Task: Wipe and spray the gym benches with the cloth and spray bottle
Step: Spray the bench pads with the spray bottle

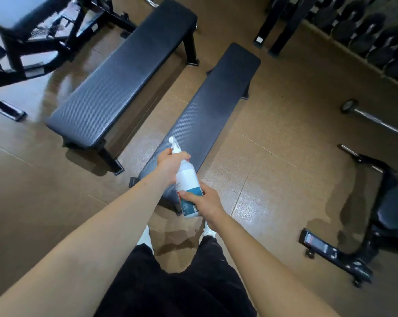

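Room: gym floor (273, 138) in tan tiles, with two flat black benches side by side ahead of us and a rack of dumbbells (374, 40) along the far right wall.
Spray bottle: the spray bottle (187, 179) is white with a teal label, tilted, nozzle pointing away from us, held over the near end of the right bench (207, 110).
Left hand: our left hand (170, 165) wraps the neck just under the white spray head; its fingers are closed around it, though we cannot tell whether one sits on the trigger.
Right hand: our right hand (204, 202) cups the lower body of the bottle, fingers (188, 195) closed on the label.
Cloth: we see no cloth anywhere in view.
Step in hand: we judge this as readying to spray the right surface, starting at the near end.
How to do it well: we aim the nozzle down at the pad, not the floor, keep the bottle fairly upright so it draws liquid, and work from near end to far in even passes.
Other bench: the left bench (115, 78) stands just beside, apart from the first, waiting its turn.
Risk: overspray on the glossy floor could leave it slippery.
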Motion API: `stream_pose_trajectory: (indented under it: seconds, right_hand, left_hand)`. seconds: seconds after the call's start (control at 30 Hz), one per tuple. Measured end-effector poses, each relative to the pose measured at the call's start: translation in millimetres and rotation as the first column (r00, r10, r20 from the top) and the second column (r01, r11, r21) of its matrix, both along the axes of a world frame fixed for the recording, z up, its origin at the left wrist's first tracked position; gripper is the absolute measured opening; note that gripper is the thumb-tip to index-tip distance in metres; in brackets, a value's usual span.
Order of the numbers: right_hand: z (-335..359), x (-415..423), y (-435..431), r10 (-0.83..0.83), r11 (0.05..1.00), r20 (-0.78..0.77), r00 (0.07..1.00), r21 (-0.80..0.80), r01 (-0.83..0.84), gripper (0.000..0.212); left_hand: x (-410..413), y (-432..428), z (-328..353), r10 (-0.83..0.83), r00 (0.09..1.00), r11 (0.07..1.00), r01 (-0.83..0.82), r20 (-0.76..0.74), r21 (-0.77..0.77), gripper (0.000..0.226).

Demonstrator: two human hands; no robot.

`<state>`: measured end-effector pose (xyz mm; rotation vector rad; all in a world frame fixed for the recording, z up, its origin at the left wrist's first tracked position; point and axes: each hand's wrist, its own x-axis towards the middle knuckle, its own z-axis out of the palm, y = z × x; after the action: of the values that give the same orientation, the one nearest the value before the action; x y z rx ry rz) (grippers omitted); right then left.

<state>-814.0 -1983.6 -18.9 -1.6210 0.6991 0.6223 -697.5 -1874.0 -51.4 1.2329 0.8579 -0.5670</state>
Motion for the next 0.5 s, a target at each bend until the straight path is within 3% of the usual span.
stream_pose_trajectory:
  seconds: [0.2, 0.37, 0.5]
  right_hand:
    - [6.1, -29.7, 58.7, 0.046, 0.997, 0.003, 0.999, -0.064, -0.046, 0.045]
    - [8.1, -52.1, 79.2, 0.0, 1.0, -0.042, 0.999, -0.018, -0.001, 0.03]
    - [2.8, -68.0, 82.0, 0.035, 0.999, -0.021, 0.999, -0.008, -0.035, 0.038]
  left_hand:
    - [-27.2, 55.1, -2.4, 0.019, 0.997, 1.0, -0.017, -0.07, 0.016, 0.022]
    - [-49.8, 75.6, -5.6, -0.029, 0.998, 1.0, 0.028, -0.063, -0.012, 0.021]
    - [-67.3, 85.2, 0.9, -0.007, 0.994, 0.999, 0.011, -0.105, 0.032, 0.017]
